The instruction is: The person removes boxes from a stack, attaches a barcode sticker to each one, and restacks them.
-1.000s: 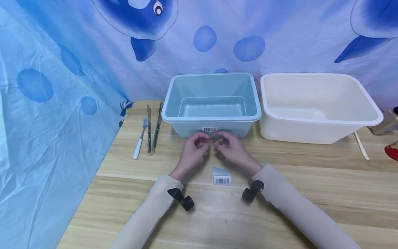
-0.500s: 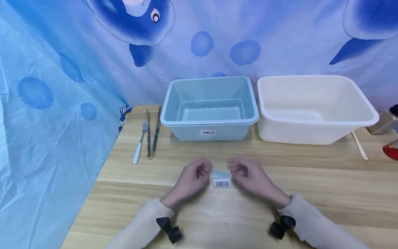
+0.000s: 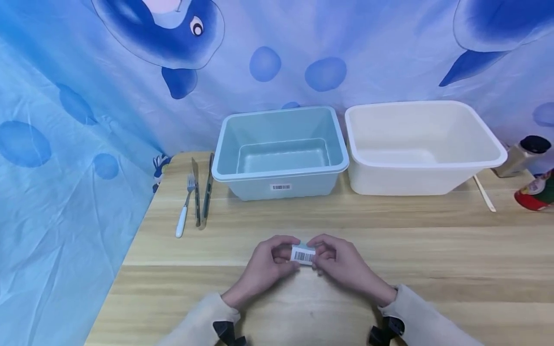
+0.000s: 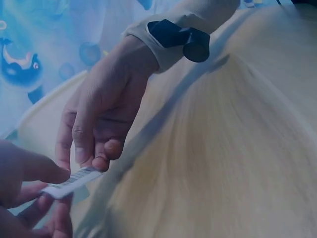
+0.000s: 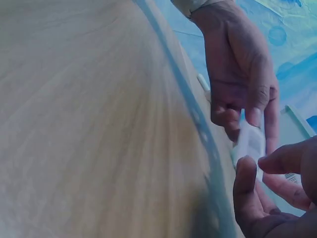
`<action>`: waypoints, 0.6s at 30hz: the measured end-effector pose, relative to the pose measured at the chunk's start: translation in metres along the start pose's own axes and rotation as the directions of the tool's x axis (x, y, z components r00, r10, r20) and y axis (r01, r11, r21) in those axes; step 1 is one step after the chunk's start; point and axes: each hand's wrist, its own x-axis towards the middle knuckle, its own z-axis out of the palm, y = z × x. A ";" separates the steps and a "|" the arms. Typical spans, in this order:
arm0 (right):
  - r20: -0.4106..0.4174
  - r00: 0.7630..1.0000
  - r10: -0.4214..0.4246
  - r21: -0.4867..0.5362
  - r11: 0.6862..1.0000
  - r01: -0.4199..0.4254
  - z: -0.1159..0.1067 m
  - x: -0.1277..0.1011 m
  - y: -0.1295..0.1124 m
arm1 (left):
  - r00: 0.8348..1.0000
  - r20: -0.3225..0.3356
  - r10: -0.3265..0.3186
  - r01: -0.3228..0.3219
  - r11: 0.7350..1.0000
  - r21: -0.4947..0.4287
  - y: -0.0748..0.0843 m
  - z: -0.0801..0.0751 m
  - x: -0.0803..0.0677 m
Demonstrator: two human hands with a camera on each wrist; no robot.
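Observation:
A white barcode sticker [image 3: 303,255] on a pale bluish backing piece is held between both hands in the head view. My left hand [image 3: 267,262] pinches its left end between thumb and fingers. At the opposite end my right hand [image 3: 345,265] pinches it the same way. The left wrist view shows the sticker [image 4: 74,182] tilted, with thumbs along its face and fingertips underneath. A pale blue plastic bin [image 3: 283,177] stands beyond the hands. Another barcode sticker [image 3: 281,187] lies flat on its front wall.
To the right of the blue bin stands a white bin [image 3: 426,178]. A fork [image 3: 185,206] and two knives lie at the left. A light stick [image 3: 484,193], a black-lidded jar [image 3: 521,156] and a red-and-green container [image 3: 536,192] are at the right.
Both hands have come back from the blue bin's front toward me and closed in on the barcode sticker that lay on the table. They now hold it by its two ends.

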 end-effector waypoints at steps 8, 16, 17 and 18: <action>-0.014 0.975 -0.222 -0.380 0.903 0.200 -0.013 -0.009 -0.013 | 0.996 -0.067 0.050 -0.053 0.998 -0.037 0.019 0.010 0.011; -0.040 0.809 -0.587 -0.674 0.613 0.412 -0.032 -0.016 -0.037 | 0.989 -0.087 0.118 -0.126 0.989 -0.082 0.036 0.019 0.021; -0.038 0.787 -0.616 -0.674 0.597 0.435 -0.032 -0.016 -0.039 | 0.989 -0.083 0.122 -0.129 0.988 -0.089 0.037 0.020 0.021; -0.035 0.769 -0.639 -0.675 0.582 0.453 -0.032 -0.016 -0.040 | 0.989 -0.081 0.127 -0.134 0.987 -0.090 0.038 0.021 0.022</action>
